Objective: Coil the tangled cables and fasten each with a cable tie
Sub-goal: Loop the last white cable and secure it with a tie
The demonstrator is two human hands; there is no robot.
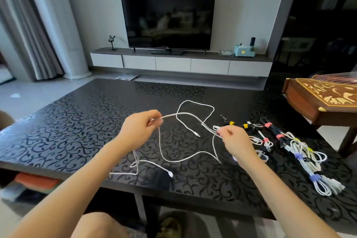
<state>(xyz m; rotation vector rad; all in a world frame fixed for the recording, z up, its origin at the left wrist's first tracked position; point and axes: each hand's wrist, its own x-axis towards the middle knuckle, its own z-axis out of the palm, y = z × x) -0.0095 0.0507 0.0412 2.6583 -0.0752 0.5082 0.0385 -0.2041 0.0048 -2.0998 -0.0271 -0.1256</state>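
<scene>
Nearest me, my left hand [141, 127] and right hand [234, 140] both pinch the thin white braided cable [170, 115] — it spans crosswise between them, slack sagging below.

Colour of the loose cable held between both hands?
White. The cable shows best in the head view, against the dark patterned table.

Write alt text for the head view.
A left hand and right hand each pinch a loose white cable above a black patterned table. Coiled cables bound with coloured ties lie to the right; a television stands beyond.
</scene>
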